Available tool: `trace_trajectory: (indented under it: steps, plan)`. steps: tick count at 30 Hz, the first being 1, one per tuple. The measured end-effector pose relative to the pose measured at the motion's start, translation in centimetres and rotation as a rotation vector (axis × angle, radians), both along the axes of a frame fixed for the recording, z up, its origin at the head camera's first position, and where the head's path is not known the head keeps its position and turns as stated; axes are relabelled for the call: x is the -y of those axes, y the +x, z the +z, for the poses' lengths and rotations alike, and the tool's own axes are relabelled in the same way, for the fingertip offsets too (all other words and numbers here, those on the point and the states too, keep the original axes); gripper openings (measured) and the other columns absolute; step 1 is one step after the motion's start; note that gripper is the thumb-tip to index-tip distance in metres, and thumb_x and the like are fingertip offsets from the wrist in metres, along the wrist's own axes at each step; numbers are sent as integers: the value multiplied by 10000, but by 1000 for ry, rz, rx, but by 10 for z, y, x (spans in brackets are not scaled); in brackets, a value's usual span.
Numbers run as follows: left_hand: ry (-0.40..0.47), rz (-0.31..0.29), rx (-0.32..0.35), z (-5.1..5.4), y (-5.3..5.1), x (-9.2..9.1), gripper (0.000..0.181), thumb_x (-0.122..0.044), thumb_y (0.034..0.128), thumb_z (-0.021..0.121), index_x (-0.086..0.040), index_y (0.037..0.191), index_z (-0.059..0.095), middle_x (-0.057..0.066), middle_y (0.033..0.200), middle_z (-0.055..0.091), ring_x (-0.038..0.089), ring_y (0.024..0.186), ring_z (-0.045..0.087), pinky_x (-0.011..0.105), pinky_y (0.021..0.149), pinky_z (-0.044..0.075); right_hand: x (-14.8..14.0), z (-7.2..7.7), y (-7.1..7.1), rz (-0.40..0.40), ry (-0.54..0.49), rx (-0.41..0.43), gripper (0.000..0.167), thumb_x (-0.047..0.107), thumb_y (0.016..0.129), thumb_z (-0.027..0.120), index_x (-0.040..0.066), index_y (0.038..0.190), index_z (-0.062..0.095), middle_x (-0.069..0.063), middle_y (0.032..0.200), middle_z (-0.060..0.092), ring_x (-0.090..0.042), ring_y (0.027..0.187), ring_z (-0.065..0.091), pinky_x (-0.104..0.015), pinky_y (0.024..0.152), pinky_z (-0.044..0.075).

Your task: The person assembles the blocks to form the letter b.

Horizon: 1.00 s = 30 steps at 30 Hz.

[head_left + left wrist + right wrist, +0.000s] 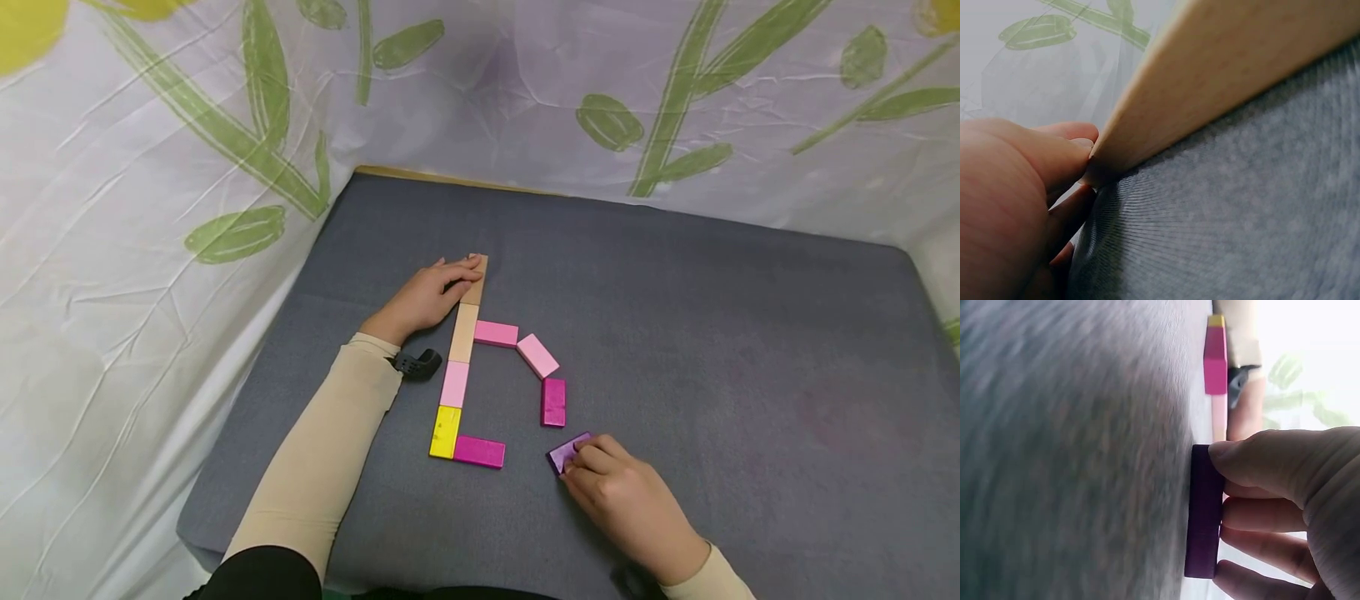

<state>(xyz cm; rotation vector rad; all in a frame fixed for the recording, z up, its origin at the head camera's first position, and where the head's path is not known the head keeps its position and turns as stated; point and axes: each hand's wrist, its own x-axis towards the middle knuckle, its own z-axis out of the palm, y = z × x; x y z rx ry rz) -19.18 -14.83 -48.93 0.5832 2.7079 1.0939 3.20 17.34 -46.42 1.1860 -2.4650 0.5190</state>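
Observation:
My right hand [630,504] pinches a purple block [564,455] at the lower right of the figure; in the right wrist view the dark purple side of that block lies along the cloth, with thumb and fingers on its upper part. At the top of the column, my left hand [423,296] rests its fairly straight fingers on a wooden block [476,287], the thumb beside it. Below come another wooden block [465,333], a light pink block [454,383] and a yellow block [446,432]. A magenta block [480,452] extends right from the yellow one.
A pink block [497,333], a lighter pink block [537,356] and a magenta block [553,402] curve rightward and down from the column. Grey cloth covers the table [712,350]. A white sheet with painted green leaves [487,100] hangs behind and at the left.

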Motion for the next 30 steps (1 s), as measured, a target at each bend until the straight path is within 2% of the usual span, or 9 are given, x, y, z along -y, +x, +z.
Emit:
trace_trajectory:
  steps: [2,11,20,30]
  plan:
    - [1,-2,2,0,-1,0,381,-180,1113,548,-113,1481,622,-44,1645,435,139,1540,379,330,1341,116,4,1,0,11,3,-2,272,-12,644,949,52,857,794,2,848,668,-178,834,618,-283,653,621]
    - [1,-6,-2,-1,-1,0,385,-191,1117,540,-119,1488,616,-50,1646,432,132,1542,372,324,1340,117,20,3,-3,53,31,28,240,11,699,945,65,886,804,3,892,677,-170,884,627,-272,700,632]
    - [7,-8,3,0,0,0,381,-181,1114,545,-106,1479,622,-39,1647,433,136,1540,378,313,1339,109,30,2,-7,60,45,70,206,19,728,933,72,885,811,4,904,680,-162,911,620,-269,727,634]
    - [6,-24,-6,-1,0,1,391,-185,1115,545,-106,1492,609,-32,1655,424,147,1546,369,312,1340,100,35,2,-10,61,63,80,177,52,766,930,81,900,819,3,895,688,-158,892,615,-273,724,631]
